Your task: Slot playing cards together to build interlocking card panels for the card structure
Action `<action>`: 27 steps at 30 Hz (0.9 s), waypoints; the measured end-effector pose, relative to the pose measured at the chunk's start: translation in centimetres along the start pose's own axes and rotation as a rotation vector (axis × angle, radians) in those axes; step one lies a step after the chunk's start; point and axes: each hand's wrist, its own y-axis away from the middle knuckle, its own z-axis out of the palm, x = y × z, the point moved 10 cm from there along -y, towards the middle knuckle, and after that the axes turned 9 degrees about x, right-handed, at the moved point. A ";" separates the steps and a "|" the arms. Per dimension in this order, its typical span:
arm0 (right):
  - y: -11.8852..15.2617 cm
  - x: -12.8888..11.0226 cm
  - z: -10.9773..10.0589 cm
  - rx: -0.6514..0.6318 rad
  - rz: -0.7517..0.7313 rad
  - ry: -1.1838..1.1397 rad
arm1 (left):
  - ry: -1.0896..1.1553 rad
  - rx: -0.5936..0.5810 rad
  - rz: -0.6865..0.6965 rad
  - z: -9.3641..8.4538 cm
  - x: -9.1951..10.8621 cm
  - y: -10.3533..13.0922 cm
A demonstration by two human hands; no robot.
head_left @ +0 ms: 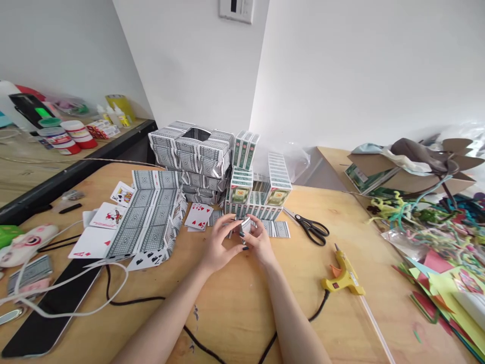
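Note:
My left hand [224,237] and my right hand [259,238] meet over the near middle of the table. Between their fingers is a small deck of playing cards [246,225], its pale edges showing and much of it covered by the fingers. Just behind the hands stand stacked green-and-white card boxes [241,193]. Patterned grey cards [278,229] lie flat beside my right hand. Left of my hands are face-up heart cards [199,216] and a folded panel made of joined cards [146,217]. A boxy structure of folded cards [189,151] with a dark opening on top stands behind.
Black-handled scissors [312,230] and a yellow glue gun [344,275] with its cord lie to the right. Coloured paper [439,285] and pipe cleaners [413,217] cover the far right. A phone [53,311] and white cable [76,316] lie at left.

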 end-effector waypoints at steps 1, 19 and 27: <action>0.0 -0.4 0.1 -0.002 -0.034 0.004 | 0.027 0.022 -0.032 -0.2 -0.2 0.0; 1.1 -1.5 1.5 -0.096 -0.136 0.205 | 0.803 -0.348 -0.823 4.5 -4.4 2.6; -0.2 -0.1 -0.2 0.001 -0.072 0.202 | 0.694 -0.213 -0.664 3.2 -5.3 1.0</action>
